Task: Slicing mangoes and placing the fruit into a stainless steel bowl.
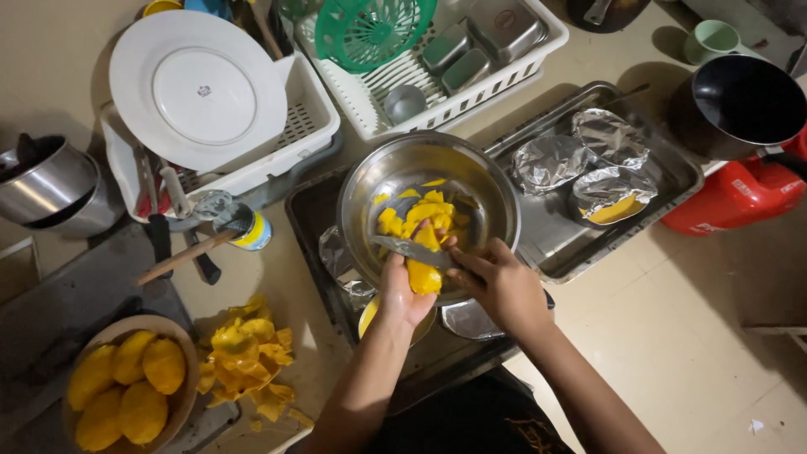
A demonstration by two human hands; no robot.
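Fingers of the left hand (402, 290) gripped a peeled mango (423, 271) upright at frame centre over the steel bowl (492, 189), while the right hand (503, 282), just beside it, closed on a knife (412, 249) lying crosswise against the fruit.

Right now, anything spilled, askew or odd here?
Mostly tidy. The loose heap of yellow fruit peels lies straight on the counter beside the wooden bowl of peeled yellow fruit. The round white plate leans tilted across the white rack.
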